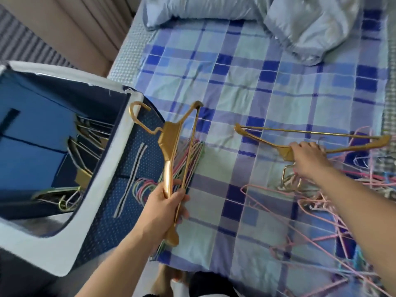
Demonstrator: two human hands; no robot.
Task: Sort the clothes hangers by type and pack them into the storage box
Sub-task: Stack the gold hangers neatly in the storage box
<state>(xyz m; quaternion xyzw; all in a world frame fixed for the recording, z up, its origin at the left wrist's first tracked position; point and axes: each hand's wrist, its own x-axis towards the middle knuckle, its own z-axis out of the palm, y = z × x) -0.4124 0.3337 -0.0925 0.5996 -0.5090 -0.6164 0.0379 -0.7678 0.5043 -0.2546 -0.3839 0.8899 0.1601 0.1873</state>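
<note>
One gold hanger (169, 144) stands beside the box (102, 168), the left hand (165, 209) curling its fingers (182, 198) round the lower arm. The right hand (308, 159) grips a second gold hanger (265, 144) on the bed (235, 82), above tangled pink hangers (310, 211).

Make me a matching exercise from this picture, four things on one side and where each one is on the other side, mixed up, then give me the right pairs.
Things:
1. gold hanger with its hook up
2. gold hanger lying flat
3. neat stack of coloured wire hangers
4. tangled pink wire hangers

Places:
A. on the bed, gripped by the right hand
B. on the bed, beside the storage box
C. held in the left hand
D. loose on the bed, under the right forearm

Pairs: 1-C, 2-A, 3-B, 4-D
</note>
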